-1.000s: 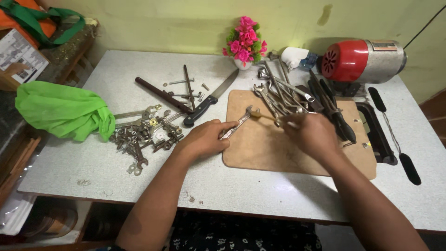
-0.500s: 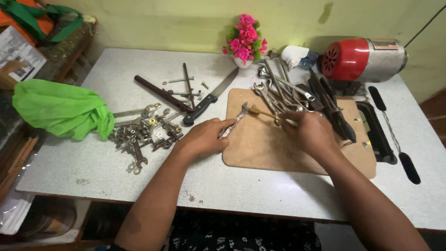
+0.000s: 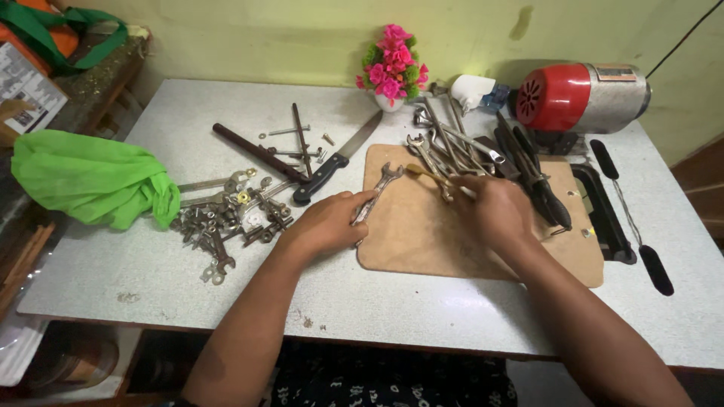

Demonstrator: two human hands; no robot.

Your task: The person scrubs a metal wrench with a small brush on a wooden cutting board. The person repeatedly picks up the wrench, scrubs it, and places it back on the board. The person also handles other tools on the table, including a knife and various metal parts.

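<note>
Moved: both hands barely shifted since a second ago; right hand has drawn slightly nearer on the board, left hand holds the same spot.
Meaning: looks to me like picking single spanners out of the heap and laying them on the board; still early, heap is large.
Left hand [image 3: 326, 224]: fingers curled shut over the near end of a grey steel open-ended spanner [image 3: 377, 192]; its open jaw end points far-right, lying flat on the board's left edge.
Right hand [image 3: 494, 211]: fingers closed around a thin brass-coloured spanner [image 3: 426, 175], pulled out leftwards from the heap; grip itself is hidden under my knuckles.
Board: tan wooden cutting board [image 3: 422, 241], centre-right of the grey speckled table [image 3: 452, 316]; near half is bare.
Heap: pile of grey steel spanners and pliers [image 3: 460, 143] on the board's far edge, touching my right fingers.
Left clutter: scatter of small nuts, bolts and short spanners [image 3: 226, 218], just left of my left hand; black-handled kitchen knife [image 3: 332, 166] beyond it.
Containers: white vase with pink flowers [image 3: 392, 71] at the far edge, holding only the flowers; black tray [image 3: 603, 218] right of the board, contents not clear.
Other: crumpled bright green cloth [image 3: 90, 177] far left; red and silver motor housing [image 3: 584, 94] far right.
</note>
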